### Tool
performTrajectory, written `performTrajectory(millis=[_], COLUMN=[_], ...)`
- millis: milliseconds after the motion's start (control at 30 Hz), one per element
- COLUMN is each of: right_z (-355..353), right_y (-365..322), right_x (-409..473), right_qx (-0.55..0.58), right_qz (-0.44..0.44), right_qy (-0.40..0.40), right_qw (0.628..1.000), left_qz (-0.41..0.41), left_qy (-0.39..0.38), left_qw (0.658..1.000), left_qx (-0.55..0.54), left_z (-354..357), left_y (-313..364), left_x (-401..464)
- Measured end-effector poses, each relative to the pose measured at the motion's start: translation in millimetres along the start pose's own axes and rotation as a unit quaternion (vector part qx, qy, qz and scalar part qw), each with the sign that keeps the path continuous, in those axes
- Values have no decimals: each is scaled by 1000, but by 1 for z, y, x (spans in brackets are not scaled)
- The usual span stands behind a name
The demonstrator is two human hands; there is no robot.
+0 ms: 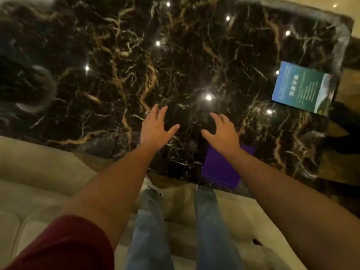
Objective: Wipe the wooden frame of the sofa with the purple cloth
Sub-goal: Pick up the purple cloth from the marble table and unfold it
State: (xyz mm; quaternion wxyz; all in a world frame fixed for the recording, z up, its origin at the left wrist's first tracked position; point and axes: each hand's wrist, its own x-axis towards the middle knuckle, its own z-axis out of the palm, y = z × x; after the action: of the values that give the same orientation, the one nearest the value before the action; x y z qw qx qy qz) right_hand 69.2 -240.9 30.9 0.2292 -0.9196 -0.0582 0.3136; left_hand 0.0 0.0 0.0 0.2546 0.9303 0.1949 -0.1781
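The purple cloth (220,168) lies folded flat near the front edge of a black marble table (116,65), partly under my right forearm. My right hand (222,131) hovers just beyond the cloth with fingers spread and nothing in it. My left hand (155,127) is held out over the table to the left of it, fingers apart and empty. The beige sofa cushion (39,191) I sit on fills the lower part of the view. No wooden frame of the sofa shows.
A blue-green leaflet (303,90) lies at the table's right edge. My legs in jeans (152,221) reach down to the floor between sofa and table. Ceiling lights reflect in the glossy marble. A round grey reflection shows at the table's left.
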Motion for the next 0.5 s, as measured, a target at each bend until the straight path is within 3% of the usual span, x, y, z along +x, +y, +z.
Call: performTrajectory(millis=[133, 233, 367, 500], right_z=[9, 20, 36, 45], right_y=[54, 107, 168, 211], right_x=[4, 5, 1, 1], right_qx=[59, 34, -3, 56], right_qz=[81, 119, 139, 227], right_qy=[-11, -5, -22, 6], right_qw=[995, 992, 990, 972], left_qz=[-86, -153, -174, -169], left_qy=[-77, -124, -182, -200], left_qw=[990, 968, 953, 948], left_qx=[-79, -155, -172, -179], left_z=[41, 76, 121, 160], left_y=[29, 56, 87, 107], left_x=[2, 4, 13, 17])
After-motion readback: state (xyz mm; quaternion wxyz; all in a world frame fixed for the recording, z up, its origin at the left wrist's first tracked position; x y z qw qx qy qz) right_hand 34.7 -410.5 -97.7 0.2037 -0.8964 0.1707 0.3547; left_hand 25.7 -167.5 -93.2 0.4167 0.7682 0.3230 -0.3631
